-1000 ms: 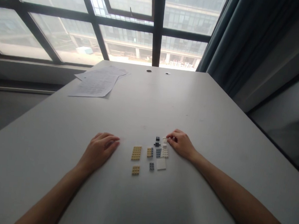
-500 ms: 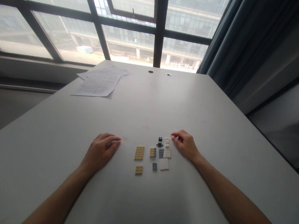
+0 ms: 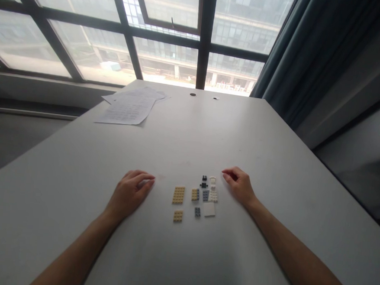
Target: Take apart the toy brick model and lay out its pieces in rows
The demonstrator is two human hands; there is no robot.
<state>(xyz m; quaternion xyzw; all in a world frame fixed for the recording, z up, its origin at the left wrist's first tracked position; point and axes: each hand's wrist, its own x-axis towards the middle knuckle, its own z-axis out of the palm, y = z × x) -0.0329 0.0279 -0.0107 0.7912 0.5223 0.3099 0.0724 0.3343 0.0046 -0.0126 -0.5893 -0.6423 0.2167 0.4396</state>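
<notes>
My left hand rests on the white table left of the toy bricks, holding nothing, its fingers loosely extended. Nearest to it are a larger tan plate brick and a smaller tan plate brick. My right hand lies right of the pieces, loosely bent and also without anything in it. Close by are white studded pieces, a small white curved piece and a black piece with side pegs. Between the hands sit a tan-and-grey brick, grey bricks and a flat white tile.
Printed paper sheets lie at the far left of the white table. Two round cable holes, one of them a dark-centred hole, are near the back edge. Windows stand behind, with a dark curtain at the right.
The view has shifted slightly. My right hand has drawn a little to the right of the bricks, its thumb and fingertips closer together. My left hand and the bricks stay in place.
</notes>
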